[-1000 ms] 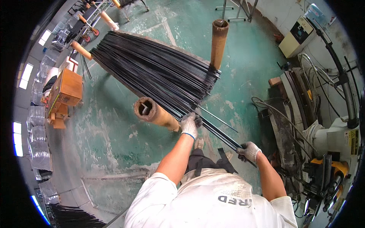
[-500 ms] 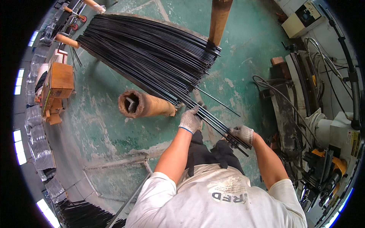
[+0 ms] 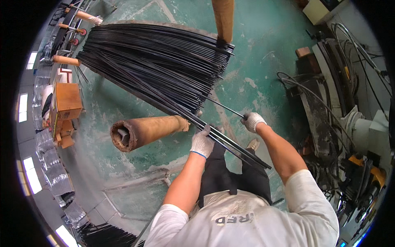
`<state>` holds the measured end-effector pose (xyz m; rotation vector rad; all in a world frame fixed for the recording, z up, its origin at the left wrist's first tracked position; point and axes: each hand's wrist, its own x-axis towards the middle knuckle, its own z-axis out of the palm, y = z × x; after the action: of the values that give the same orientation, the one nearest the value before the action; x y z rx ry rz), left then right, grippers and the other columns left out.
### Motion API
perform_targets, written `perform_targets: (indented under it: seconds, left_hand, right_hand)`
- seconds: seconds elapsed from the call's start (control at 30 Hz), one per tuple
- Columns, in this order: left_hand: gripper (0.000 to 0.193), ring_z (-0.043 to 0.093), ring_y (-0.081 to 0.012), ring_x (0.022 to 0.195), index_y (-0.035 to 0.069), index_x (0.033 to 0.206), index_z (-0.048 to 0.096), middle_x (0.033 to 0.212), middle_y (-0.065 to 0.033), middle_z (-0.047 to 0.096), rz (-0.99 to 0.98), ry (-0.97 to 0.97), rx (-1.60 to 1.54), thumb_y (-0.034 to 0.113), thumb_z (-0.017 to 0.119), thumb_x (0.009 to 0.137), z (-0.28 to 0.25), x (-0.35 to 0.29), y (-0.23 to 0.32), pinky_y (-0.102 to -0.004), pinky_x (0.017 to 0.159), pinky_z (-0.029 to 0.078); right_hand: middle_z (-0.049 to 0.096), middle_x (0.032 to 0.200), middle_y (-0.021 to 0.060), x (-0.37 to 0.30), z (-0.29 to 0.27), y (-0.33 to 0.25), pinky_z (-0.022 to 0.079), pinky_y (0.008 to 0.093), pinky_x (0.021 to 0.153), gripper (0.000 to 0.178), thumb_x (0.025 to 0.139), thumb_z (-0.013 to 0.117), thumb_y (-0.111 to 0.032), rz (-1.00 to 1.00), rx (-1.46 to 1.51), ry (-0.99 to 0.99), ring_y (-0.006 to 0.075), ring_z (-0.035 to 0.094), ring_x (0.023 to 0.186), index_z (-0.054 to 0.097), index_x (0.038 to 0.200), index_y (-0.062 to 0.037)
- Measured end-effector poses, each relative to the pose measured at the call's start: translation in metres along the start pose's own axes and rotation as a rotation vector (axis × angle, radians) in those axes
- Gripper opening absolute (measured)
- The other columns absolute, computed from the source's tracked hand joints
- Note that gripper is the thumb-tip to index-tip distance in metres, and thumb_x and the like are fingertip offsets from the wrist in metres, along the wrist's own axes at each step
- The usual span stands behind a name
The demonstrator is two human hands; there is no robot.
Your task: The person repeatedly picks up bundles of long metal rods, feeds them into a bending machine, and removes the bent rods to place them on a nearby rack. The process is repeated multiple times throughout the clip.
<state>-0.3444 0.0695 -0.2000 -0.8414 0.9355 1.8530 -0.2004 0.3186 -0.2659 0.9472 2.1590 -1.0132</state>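
Observation:
My left hand [image 3: 203,141], in a pale knit glove with a dark palm, is closed around a few long black rods [image 3: 234,145] whose near ends stick out past it over my legs. My gloved right hand [image 3: 252,122] grips the end of a single black rod [image 3: 224,106] that juts out of the stack farther than its neighbours. Behind both hands lies a wide stack of black rods [image 3: 152,61], with the held rods running back over its near side.
A cardboard tube [image 3: 154,129] stands left of my left hand, another tube [image 3: 223,20] at the stack's far right corner. Machinery with cables [image 3: 312,99] fills the right side. Cardboard boxes [image 3: 67,101] stand at the left, and more black rods [image 3: 107,235] lie lower left.
My right hand has let go of the bundle's near ends and moved up and away to grip the single jutting rod. My left hand still holds the bundle. The view has shifted slightly.

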Motion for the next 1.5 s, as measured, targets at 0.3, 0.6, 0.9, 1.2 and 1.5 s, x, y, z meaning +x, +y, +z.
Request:
perform_targets:
  seconds: [0.3, 0.6, 0.9, 1.2, 1.5]
  left_hand:
    - [0.016, 0.073, -0.0355, 0.108, -0.001, 0.128, 0.058, 0.113, -0.0178, 0.069, 0.094, -0.148, 0.350, 0.006, 0.064, 0.115, 0.029, -0.009, -0.032, -0.0558, 0.100, 0.064]
    - [0.038, 0.070, -0.0414, 0.115, -0.001, 0.124, 0.062, 0.118, -0.0199, 0.072, -0.319, -0.066, 0.363, 0.037, 0.060, 0.119, 0.063, -0.069, -0.075, -0.0659, 0.109, 0.055]
    - [0.045, 0.070, -0.0312, 0.092, 0.005, 0.091, 0.067, 0.090, -0.0107, 0.073, 0.117, -0.269, 1.007, 0.042, 0.054, 0.114, 0.049, -0.064, -0.074, -0.0575, 0.096, 0.057]
    - [0.028, 0.064, -0.0310, 0.084, 0.012, 0.085, 0.064, 0.082, -0.0074, 0.064, -0.024, -0.007, 0.390, 0.031, 0.060, 0.106, 0.092, -0.110, -0.079, -0.0609, 0.099, 0.054]
    - [0.028, 0.071, -0.0282, 0.091, 0.010, 0.093, 0.071, 0.090, -0.0067, 0.073, 0.122, -0.563, 0.516, 0.034, 0.069, 0.107, 0.170, -0.180, -0.145, -0.0468, 0.095, 0.057]
  right_hand:
    - [0.082, 0.116, 0.0225, -0.156, -0.023, -0.056, 0.061, 0.0507, 0.098, 0.062, 0.098, 0.081, -0.057, -0.128, 0.145, -0.078, 0.0430, 0.078, 0.114, 0.076, 0.136, -0.0091]
    - [0.083, 0.111, 0.0209, -0.293, -0.047, -0.013, 0.062, 0.0543, 0.093, 0.032, 0.094, 0.076, -0.028, 0.111, -0.139, 0.107, 0.0441, 0.079, 0.108, 0.074, 0.122, -0.0132]
    - [0.084, 0.104, 0.0172, -0.427, -0.035, 0.058, 0.063, 0.0529, 0.086, 0.023, 0.098, 0.065, -0.015, 0.206, -0.118, 0.307, 0.0397, 0.081, 0.103, 0.077, 0.118, -0.0127]
    - [0.082, 0.091, 0.0120, -0.567, 0.007, 0.233, 0.064, 0.0521, 0.080, 0.016, 0.089, 0.077, -0.026, 0.349, -0.223, 0.421, 0.0367, 0.082, 0.092, 0.081, 0.100, -0.0149]
    - [0.078, 0.107, 0.0148, -0.757, 0.147, 0.491, 0.057, 0.0511, 0.103, 0.014, 0.083, 0.075, -0.010, 0.977, -0.147, 0.971, 0.0421, 0.070, 0.117, 0.080, 0.096, -0.0130]
